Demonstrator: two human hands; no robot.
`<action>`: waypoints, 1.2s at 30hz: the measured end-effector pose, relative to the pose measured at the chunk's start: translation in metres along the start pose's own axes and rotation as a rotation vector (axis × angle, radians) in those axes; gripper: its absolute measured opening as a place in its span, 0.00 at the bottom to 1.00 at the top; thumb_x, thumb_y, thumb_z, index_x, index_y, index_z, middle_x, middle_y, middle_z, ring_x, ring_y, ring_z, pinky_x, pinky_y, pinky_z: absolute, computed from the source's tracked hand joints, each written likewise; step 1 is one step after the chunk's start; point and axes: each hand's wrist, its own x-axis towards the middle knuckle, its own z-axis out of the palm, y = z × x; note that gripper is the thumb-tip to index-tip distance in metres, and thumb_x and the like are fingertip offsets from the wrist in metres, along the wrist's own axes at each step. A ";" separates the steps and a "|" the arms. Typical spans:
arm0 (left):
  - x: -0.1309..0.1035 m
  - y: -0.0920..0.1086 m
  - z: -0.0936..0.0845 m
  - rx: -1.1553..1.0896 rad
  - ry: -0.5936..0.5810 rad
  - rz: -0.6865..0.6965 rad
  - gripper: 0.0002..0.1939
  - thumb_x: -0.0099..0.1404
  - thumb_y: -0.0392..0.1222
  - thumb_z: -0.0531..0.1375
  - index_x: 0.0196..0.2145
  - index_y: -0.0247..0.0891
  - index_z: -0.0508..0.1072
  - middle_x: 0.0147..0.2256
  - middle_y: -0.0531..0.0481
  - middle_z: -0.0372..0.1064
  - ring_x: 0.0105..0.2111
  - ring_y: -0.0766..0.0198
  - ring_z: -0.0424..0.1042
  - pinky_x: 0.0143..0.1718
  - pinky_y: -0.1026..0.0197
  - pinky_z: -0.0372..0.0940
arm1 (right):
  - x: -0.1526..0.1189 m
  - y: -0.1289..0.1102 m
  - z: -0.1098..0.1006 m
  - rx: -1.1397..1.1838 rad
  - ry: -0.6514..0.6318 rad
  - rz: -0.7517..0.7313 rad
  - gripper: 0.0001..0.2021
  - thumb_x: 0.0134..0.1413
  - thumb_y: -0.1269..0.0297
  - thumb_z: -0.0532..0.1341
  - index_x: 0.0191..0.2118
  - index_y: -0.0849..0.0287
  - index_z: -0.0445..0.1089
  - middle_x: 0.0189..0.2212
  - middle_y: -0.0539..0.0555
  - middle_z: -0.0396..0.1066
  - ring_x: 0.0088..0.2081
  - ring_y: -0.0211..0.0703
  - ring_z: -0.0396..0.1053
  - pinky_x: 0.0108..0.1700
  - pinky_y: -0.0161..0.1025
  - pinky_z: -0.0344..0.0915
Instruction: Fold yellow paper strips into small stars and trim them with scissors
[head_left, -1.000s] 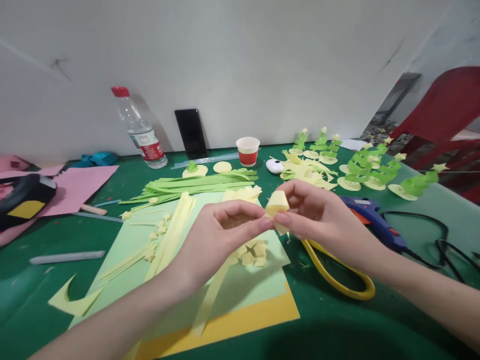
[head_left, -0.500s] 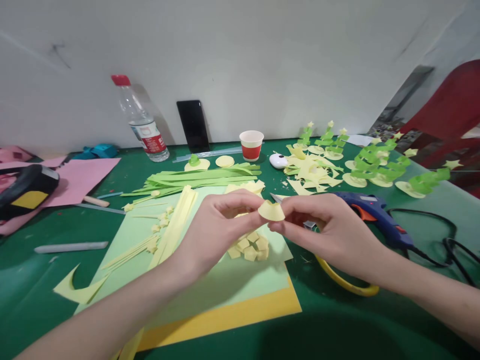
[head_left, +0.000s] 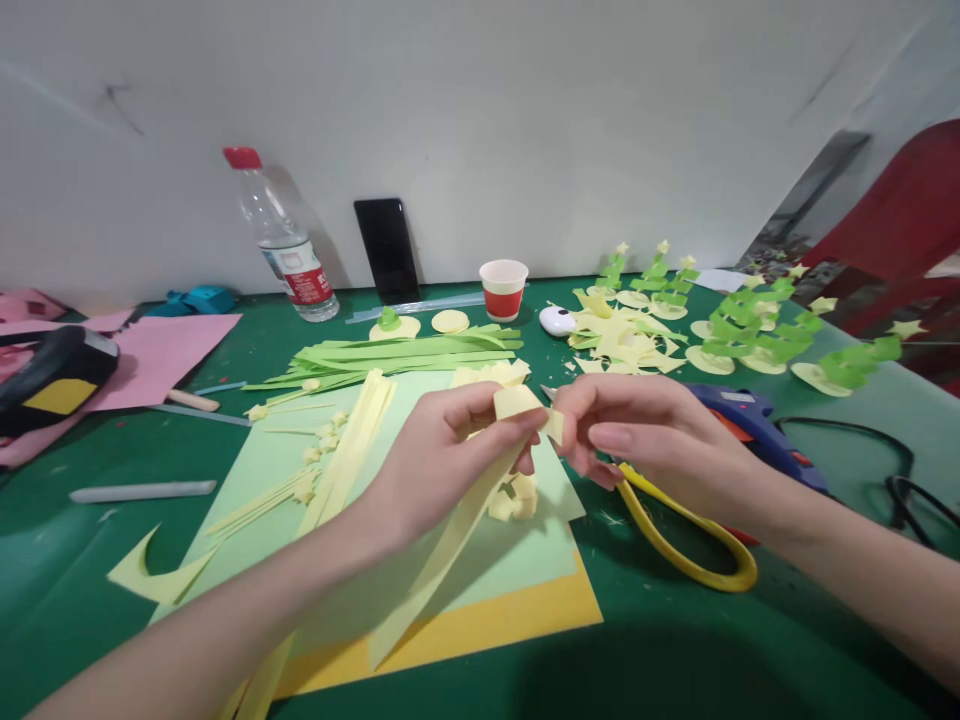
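Note:
My left hand (head_left: 442, 450) pinches a pale yellow paper strip (head_left: 442, 555) between thumb and fingers. The strip bends into a loop above the fingers, and its long tail slants down over the papers. A short end of it sticks out to the right against the fingertips of my right hand (head_left: 630, 430). That hand is half curled, its thumb apart from the strip. Beneath my hands are several small folded yellow paper pentagons (head_left: 514, 497), partly hidden. Yellow-handled scissors (head_left: 697, 570) lie under my right hand.
Light green sheets (head_left: 442, 590) bear yellow strips (head_left: 349, 450) and small paper stars (head_left: 304, 485). Green strips (head_left: 397, 360), a bottle (head_left: 300, 270), a phone (head_left: 386, 250) and a cup (head_left: 504, 290) stand or lie behind. Right: a glue gun (head_left: 780, 440), paper scraps (head_left: 630, 340) and star-topped stands (head_left: 847, 370).
The short yellow paper piece held between both hands has given way to a looped strip with a long hanging tail. My right hand's thumb has come away, and more of the scissors shows.

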 end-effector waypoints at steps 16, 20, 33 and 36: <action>-0.004 -0.001 0.003 0.130 -0.136 0.141 0.12 0.58 0.39 0.50 0.19 0.40 0.63 0.19 0.56 0.64 0.21 0.67 0.65 0.27 0.65 0.61 | 0.003 0.004 0.008 -0.050 0.081 0.019 0.06 0.49 0.70 0.64 0.28 0.58 0.65 0.20 0.45 0.66 0.20 0.30 0.62 0.20 0.29 0.56; -0.004 0.000 0.001 0.129 -0.156 0.115 0.12 0.59 0.38 0.47 0.20 0.40 0.62 0.20 0.55 0.63 0.22 0.66 0.65 0.28 0.64 0.62 | 0.003 0.004 0.008 -0.035 0.081 0.005 0.06 0.53 0.71 0.61 0.27 0.58 0.64 0.18 0.43 0.67 0.17 0.28 0.61 0.17 0.29 0.52; -0.006 0.001 0.004 0.238 -0.244 0.002 0.13 0.63 0.45 0.47 0.23 0.40 0.61 0.23 0.55 0.58 0.26 0.63 0.62 0.27 0.63 0.57 | 0.004 0.006 0.010 -0.203 0.203 0.008 0.04 0.47 0.70 0.60 0.26 0.58 0.63 0.21 0.46 0.65 0.21 0.32 0.63 0.21 0.30 0.59; -0.007 0.001 0.005 0.208 -0.250 -0.036 0.15 0.64 0.43 0.43 0.23 0.40 0.61 0.23 0.55 0.59 0.27 0.63 0.62 0.28 0.63 0.57 | 0.003 0.006 0.012 -0.211 0.190 0.011 0.03 0.48 0.69 0.59 0.28 0.58 0.64 0.23 0.48 0.66 0.23 0.34 0.66 0.23 0.32 0.61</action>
